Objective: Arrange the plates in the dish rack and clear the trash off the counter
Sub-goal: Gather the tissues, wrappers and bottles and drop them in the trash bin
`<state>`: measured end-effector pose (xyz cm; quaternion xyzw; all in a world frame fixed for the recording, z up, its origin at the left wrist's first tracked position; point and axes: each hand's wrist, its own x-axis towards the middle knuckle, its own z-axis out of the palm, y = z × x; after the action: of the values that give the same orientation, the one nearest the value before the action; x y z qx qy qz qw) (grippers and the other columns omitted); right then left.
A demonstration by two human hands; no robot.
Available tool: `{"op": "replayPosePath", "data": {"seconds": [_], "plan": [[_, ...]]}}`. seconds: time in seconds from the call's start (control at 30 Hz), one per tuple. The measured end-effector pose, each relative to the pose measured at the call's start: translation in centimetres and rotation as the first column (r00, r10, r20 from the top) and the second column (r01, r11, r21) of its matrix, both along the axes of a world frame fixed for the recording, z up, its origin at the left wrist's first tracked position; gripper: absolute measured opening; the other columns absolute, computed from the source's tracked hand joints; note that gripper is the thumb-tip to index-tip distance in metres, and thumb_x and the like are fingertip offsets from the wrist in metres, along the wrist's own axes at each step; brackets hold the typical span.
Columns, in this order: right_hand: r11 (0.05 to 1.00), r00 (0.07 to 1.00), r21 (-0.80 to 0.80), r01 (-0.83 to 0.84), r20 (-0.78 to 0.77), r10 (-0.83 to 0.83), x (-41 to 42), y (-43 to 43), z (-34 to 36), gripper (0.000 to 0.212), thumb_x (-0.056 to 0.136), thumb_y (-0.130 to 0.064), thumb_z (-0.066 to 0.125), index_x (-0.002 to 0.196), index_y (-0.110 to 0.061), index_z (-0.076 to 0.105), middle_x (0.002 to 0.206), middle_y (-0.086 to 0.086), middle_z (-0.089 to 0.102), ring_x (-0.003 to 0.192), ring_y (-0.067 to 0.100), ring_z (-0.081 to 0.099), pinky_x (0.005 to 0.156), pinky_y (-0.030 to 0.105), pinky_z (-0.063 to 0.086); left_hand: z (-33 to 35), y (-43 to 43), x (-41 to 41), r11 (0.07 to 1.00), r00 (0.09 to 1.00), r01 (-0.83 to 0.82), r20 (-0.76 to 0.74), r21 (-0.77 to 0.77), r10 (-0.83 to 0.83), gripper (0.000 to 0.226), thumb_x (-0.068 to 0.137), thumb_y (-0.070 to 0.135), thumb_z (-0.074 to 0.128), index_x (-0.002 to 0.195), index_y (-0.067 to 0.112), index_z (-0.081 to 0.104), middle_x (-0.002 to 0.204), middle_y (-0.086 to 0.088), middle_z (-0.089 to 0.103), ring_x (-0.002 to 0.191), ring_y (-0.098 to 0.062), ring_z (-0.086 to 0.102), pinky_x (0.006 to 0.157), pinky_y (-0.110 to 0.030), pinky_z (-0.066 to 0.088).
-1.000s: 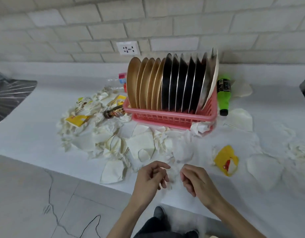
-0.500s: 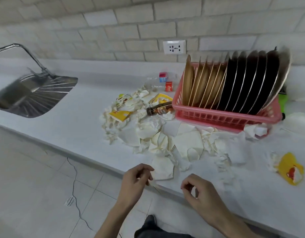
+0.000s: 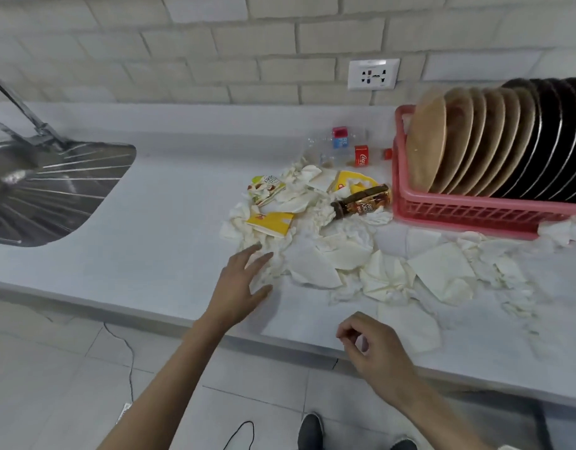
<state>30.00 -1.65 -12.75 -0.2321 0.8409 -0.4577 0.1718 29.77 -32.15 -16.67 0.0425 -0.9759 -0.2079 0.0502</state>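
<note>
A pink dish rack [image 3: 449, 207] at the right holds several gold plates [image 3: 442, 147] and black plates [image 3: 552, 141] standing on edge. Crumpled white paper napkins [image 3: 338, 254] lie in a heap on the white counter [image 3: 134, 254] in front of and left of the rack, mixed with yellow wrappers [image 3: 271, 222] and a brown bottle [image 3: 363, 203] on its side. My left hand [image 3: 239, 287] is stretched out flat, fingers spread, touching the heap's left edge. My right hand [image 3: 374, 349] hovers near the counter's front edge with fingers curled and nothing in it.
A steel sink [image 3: 43, 186] with a tap is set in the counter at the far left. Clear plastic bottles [image 3: 338, 147] and a small red can [image 3: 361, 155] lie by the back wall. A wall socket [image 3: 373, 74] sits above. Tiled floor lies below the counter edge.
The view has swung left, bringing the sink in and pushing the rack to the right edge. My left hand has opened and reached forward onto the napkin heap; my right hand stays curled.
</note>
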Motion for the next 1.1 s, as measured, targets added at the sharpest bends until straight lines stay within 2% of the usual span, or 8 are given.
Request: {"op": "replayPosePath", "data": {"seconds": [0.1, 0.2, 0.33, 0.53, 0.7, 0.87, 0.97, 1.1], "plan": [[0.998, 1.0, 0.055, -0.008, 0.011, 0.008, 0.8, -1.9, -0.5, 0.023, 0.087, -0.001, 0.061, 0.082, -0.024, 0.062, 0.084, -0.011, 0.06, 0.08, 0.011, 0.058, 0.065, 0.011, 0.037, -2.1, 0.1, -0.9, 0.993, 0.994, 0.107, 0.03, -0.058, -0.106, 0.051, 0.09, 0.041, 0.062, 0.138, 0.027, 0.053, 0.143, 0.003, 0.047, 0.127, -0.021, 0.043, 0.096, -0.041, 0.044], [0.996, 0.999, 0.088, -0.023, 0.046, 0.019, 1.4, -3.2, -0.7, 0.022, 0.087, 0.0, 0.06, 0.082, -0.021, 0.064, 0.085, -0.018, 0.06, 0.075, 0.005, 0.055, 0.065, 0.011, 0.037, -4.1, 0.3, -0.3, 0.998, 0.994, 0.07, -0.084, 0.011, -0.069, 0.027, 0.091, 0.041, 0.051, 0.102, 0.02, 0.064, 0.111, 0.005, 0.058, 0.098, -0.02, 0.052, 0.078, -0.038, 0.046], [0.995, 0.996, 0.099, -0.019, 0.086, 0.011, 2.5, -4.6, -0.8, 0.019, 0.087, 0.002, 0.06, 0.084, -0.016, 0.066, 0.084, -0.023, 0.059, 0.071, 0.001, 0.053, 0.065, 0.01, 0.037, -3.9, 0.8, 0.6, 0.989, 0.987, -0.009, -0.159, 0.146, 0.032, 0.017, 0.092, 0.032, 0.048, 0.08, 0.021, 0.043, 0.076, 0.006, 0.045, 0.067, -0.02, 0.043, 0.063, -0.03, 0.029], [0.992, 0.994, 0.116, -0.051, 0.104, 0.039, 2.2, -7.4, -0.2, 0.022, 0.09, -0.002, 0.059, 0.086, -0.023, 0.065, 0.082, -0.022, 0.062, 0.069, 0.001, 0.055, 0.063, 0.01, 0.038, -4.3, -0.9, 1.3, 0.904, 0.981, -0.109, -0.103, 0.413, 0.166, 0.022, 0.096, 0.007, 0.042, 0.109, 0.011, 0.059, 0.102, 0.005, 0.056, 0.085, -0.012, 0.053, 0.074, -0.022, 0.039], [0.963, 0.974, 0.196, -0.187, -0.09, 0.207, -2.4, -12.5, 1.4, 0.017, 0.095, -0.012, 0.051, 0.103, -0.02, 0.062, 0.089, -0.007, 0.06, 0.076, 0.01, 0.054, 0.07, 0.028, 0.046, -3.0, -5.0, 1.8, 0.848, 0.944, -0.17, -0.165, 0.502, 0.287, 0.023, 0.084, 0.018, 0.036, 0.068, 0.013, 0.052, 0.072, 0.001, 0.052, 0.066, -0.005, 0.05, 0.063, -0.014, 0.035], [0.847, 0.809, 0.483, -0.224, -0.392, 0.438, -8.0, -20.7, 1.2, 0.029, 0.096, -0.008, 0.046, 0.122, -0.011, 0.059, 0.114, 0.008, 0.056, 0.094, 0.029, 0.058, 0.074, 0.039, 0.046, -2.6, -6.7, 1.8, 0.711, 0.887, -0.296, -0.092, 0.638, 0.452, 0.03, 0.081, 0.015, 0.039, 0.052, 0.011, 0.044, 0.051, -0.003, 0.044, 0.049, -0.01, 0.04, 0.051, -0.026, 0.031], [0.711, 0.688, 0.68, -0.177, -0.432, 0.584, -10.1, -25.0, 0.6, 0.023, 0.093, -0.005, 0.048, 0.115, -0.007, 0.057, 0.111, 0.013, 0.053, 0.089, 0.035, 0.059, 0.064, 0.036, 0.033, -2.3, -6.3, 1.8, 0.669, 0.866, -0.312, -0.088, 0.675, 0.493, 0.036, 0.084, 0.028, 0.044, 0.054, 0.016, 0.028, 0.053, 0.002, 0.026, 0.05, -0.008, 0.024, 0.051, -0.027, 0.021], [0.52, 0.565, 0.848, -0.103, -0.38, 0.732, -10.9, -27.9, 0.7, 0.022, 0.093, -0.003, 0.048, 0.111, -0.012, 0.058, 0.116, 0.011, 0.056, 0.1, 0.03, 0.061, 0.085, 0.037, 0.035, -2.7, -6.2, 1.3, 0.695, 0.843, -0.401, -0.056, 0.597, 0.535, 0.055, 0.085, 0.042, 0.059, 0.057, 0.003, 0.033, 0.051, -0.001, 0.029, 0.05, -0.011, 0.025, 0.051, -0.027, 0.023]]}}
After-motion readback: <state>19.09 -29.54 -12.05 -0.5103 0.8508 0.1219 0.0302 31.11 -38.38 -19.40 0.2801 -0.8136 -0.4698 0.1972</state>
